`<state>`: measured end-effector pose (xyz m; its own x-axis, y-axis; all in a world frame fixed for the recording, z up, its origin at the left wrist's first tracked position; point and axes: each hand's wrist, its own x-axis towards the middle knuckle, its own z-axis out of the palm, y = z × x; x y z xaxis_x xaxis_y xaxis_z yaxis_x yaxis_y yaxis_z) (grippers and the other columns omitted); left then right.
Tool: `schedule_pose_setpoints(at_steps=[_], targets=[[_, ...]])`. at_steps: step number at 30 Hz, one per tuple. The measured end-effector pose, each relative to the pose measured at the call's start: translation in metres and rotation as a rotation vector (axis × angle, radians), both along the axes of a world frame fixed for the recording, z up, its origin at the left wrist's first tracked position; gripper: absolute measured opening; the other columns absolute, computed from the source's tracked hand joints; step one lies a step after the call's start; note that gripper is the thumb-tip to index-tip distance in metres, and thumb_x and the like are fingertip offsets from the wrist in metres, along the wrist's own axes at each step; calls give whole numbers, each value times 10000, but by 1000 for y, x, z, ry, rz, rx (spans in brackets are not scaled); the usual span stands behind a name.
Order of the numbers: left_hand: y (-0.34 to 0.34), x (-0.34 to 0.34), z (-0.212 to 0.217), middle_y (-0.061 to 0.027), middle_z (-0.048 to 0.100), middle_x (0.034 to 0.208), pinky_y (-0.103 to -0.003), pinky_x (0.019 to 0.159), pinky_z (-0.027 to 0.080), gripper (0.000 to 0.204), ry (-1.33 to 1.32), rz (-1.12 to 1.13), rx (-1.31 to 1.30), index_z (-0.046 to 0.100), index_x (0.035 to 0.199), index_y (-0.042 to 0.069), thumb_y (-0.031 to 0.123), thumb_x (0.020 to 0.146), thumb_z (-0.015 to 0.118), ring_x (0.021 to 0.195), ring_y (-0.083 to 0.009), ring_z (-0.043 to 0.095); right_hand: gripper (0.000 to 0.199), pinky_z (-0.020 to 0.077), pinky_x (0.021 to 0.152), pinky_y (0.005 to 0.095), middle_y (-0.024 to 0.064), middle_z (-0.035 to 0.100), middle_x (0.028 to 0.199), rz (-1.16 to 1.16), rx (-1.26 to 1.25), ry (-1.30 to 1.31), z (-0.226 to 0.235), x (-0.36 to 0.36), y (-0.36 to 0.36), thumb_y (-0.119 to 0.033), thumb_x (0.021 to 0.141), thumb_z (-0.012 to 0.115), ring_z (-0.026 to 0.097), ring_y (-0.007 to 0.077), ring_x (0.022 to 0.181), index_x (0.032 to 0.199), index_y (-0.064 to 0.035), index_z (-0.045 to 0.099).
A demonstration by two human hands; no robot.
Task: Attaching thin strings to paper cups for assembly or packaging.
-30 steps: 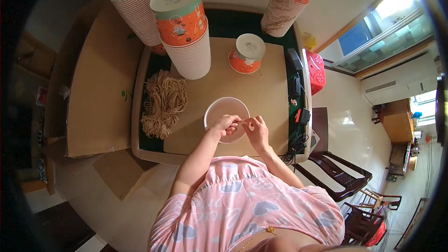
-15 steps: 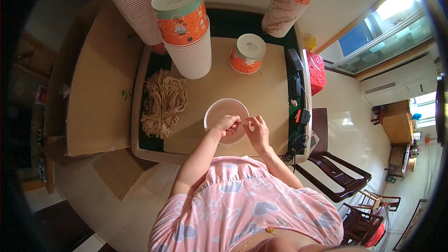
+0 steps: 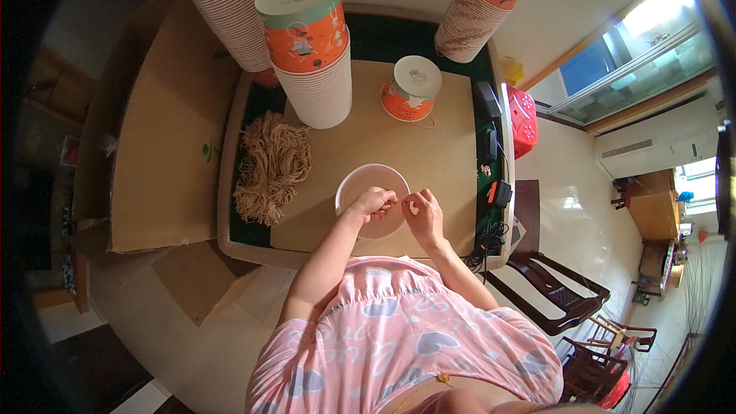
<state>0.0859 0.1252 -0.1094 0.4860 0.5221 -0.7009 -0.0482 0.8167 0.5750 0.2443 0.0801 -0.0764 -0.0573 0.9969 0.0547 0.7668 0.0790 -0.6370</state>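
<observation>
An open white paper bucket (image 3: 368, 176) stands on the cardboard sheet, its mouth facing up. Over its rim my left hand (image 3: 373, 204) is closed, fingers curled and pinched together. My right hand (image 3: 424, 216) pinches close beside it, at the bucket's right side. Whatever thin thing lies between the fingertips is too small to make out. To the left lies a loose bundle of beige string (image 3: 274, 169). Farther back, an orange and green paper bucket (image 3: 412, 93) sits upside down, a thin cord loop showing at its right side.
Tall stacks of upturned paper buckets (image 3: 314, 80) rise at the back left, with another stack (image 3: 479, 11) at the back right. Black adapters and cables (image 3: 491, 238) line the table's right edge. A large cardboard box (image 3: 172, 130) stands left; a dark wooden chair (image 3: 556, 287) is at right.
Both hands stay almost in place over the bucket, fingertips still together. The whole view has shifted very slightly.
</observation>
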Motion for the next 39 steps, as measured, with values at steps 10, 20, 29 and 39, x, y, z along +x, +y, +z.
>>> schedule_pose_setpoints(at_steps=[10,20,29,39], targets=[[-7,2,-7,73,404,542,-193,358,202,144,-116,60,-14,622,813,71,208,805,664,412,-26,308,81,462,593,335,78,550,756,60,81,32,3,0,-8,-130,753,659,560,231,663,808,-81,623],[-21,19,-5,6,615,691,-221,542,429,38,208,250,832,645,797,37,67,773,646,596,-62,532,182,439,581,236,36,611,711,-162,-348,560,-12,15,2,-171,809,653,540,89,648,864,1,627],[-32,16,27,-76,585,691,-328,535,461,55,581,53,1242,646,799,86,109,749,637,595,-215,578,192,456,636,222,49,643,763,-244,-402,638,-17,16,4,-162,818,646,568,90,704,884,17,630],[-35,15,35,-83,581,770,-362,587,486,54,685,-72,1350,621,794,80,127,767,625,675,-262,607,135,471,677,225,54,637,854,-10,-411,719,-17,27,5,-102,850,604,586,104,796,919,11,633]])
